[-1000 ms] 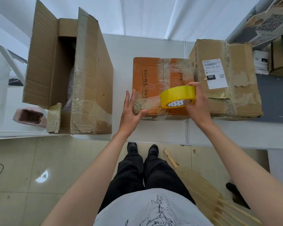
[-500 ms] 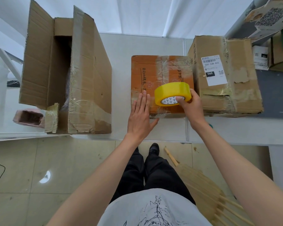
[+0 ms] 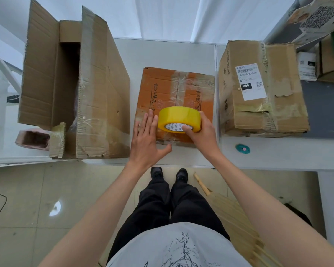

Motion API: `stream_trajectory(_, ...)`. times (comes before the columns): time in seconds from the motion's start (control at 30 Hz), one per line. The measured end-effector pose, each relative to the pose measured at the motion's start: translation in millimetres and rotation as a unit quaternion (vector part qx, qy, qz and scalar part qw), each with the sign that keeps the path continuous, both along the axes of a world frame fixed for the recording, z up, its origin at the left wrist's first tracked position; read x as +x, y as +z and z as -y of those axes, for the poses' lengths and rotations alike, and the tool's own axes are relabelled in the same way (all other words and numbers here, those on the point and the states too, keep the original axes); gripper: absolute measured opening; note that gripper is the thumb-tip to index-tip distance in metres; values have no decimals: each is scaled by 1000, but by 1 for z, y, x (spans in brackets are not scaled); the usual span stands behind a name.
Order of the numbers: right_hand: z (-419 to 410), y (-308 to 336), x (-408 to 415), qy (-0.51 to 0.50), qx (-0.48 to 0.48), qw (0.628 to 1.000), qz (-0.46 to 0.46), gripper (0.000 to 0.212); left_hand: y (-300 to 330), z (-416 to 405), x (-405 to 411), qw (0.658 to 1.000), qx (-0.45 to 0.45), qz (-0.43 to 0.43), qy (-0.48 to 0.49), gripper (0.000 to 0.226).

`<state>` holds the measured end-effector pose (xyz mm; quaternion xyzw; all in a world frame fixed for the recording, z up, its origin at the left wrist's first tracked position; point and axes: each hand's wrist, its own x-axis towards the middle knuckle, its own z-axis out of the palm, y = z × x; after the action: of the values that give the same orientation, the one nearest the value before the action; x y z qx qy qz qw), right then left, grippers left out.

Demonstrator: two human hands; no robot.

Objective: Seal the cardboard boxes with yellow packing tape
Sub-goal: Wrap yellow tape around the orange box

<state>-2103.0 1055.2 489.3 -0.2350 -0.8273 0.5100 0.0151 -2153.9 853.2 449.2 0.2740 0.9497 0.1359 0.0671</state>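
Note:
An orange cardboard box (image 3: pixel 162 87) with old clear tape on its closed flaps lies on the white table (image 3: pixel 162 53) straight ahead. My right hand (image 3: pixel 202 135) grips a roll of yellow packing tape (image 3: pixel 178 117) above the box's near edge, one finger inside its white core. My left hand (image 3: pixel 146 139) lies flat with straight fingers on the box's near left corner, beside the roll. A tall brown box (image 3: pixel 96 89) with open flaps stands to the left. A closed brown box (image 3: pixel 278 105) with a white shipping label sits on the right.
A small teal disc (image 3: pixel 243 148) lies on the table by the right box. A pink open-ended container (image 3: pixel 32 139) sits left of the tall box. More boxes (image 3: pixel 330 60) are stacked at the far right. A bundle of wooden sticks (image 3: pixel 229 209) leans below the table edge by my legs.
The orange box now sits further left, apart from the right box. My left hand went from beside the box onto its near left corner. The tape roll moved left with my right hand.

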Motion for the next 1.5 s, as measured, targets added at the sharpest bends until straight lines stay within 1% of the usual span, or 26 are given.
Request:
stream_trajectory(0.13,22,-2,-3,2,39,999,14,47,6,-2,2,999,-21,30,28,118)
stream_trajectory(0.23,26,-2,-8,-17,43,998,32,51,8,-8,1,997,-30,55,40,121)
stream_trajectory(0.3,24,0,-10,-8,32,999,38,47,7,-7,1,997,-43,54,39,122)
stream_trajectory(0.43,18,8,-8,-9,24,1000,16,28,5,-3,0,997,-55,58,21,125)
stream_trajectory(0.5,10,14,-2,-25,39,999,7,26,6,-2,-1,996,-66,59,12,129)
stream_trajectory(0.6,-17,22,17,-89,77,993,-12,20,6,0,-2,994,-86,62,1,130)
stream_trajectory(0.7,-45,26,43,-136,135,981,-43,22,5,-1,0,994,-95,61,-6,130)
stream_trajectory(0.77,-53,25,54,-132,158,977,-53,30,4,-2,0,993,-106,54,-13,131)
stream_trajectory(0.83,-52,22,59,-128,154,978,-63,34,3,-1,-1,992,-110,53,-17,130)
stream_trajectory(0.97,-48,17,57,-128,160,975,-85,33,2,1,-2,993,-106,51,-20,129)
stream_trajectory(1.1,-64,16,64,-120,215,965,-90,38,2,4,-5,993,-108,51,-21,130)
stream_trajectory(1.2,-83,12,79,-120,243,960,-70,46,2,3,-3,993,-108,50,-23,130)
stream_trajectory(1.3,-84,6,89,-100,246,962,-57,46,2,0,-2,992,-113,49,-24,129)
stream_trajectory(1.5,-84,-2,92,-88,248,962,-70,45,3,4,-4,992,-116,49,-33,128)
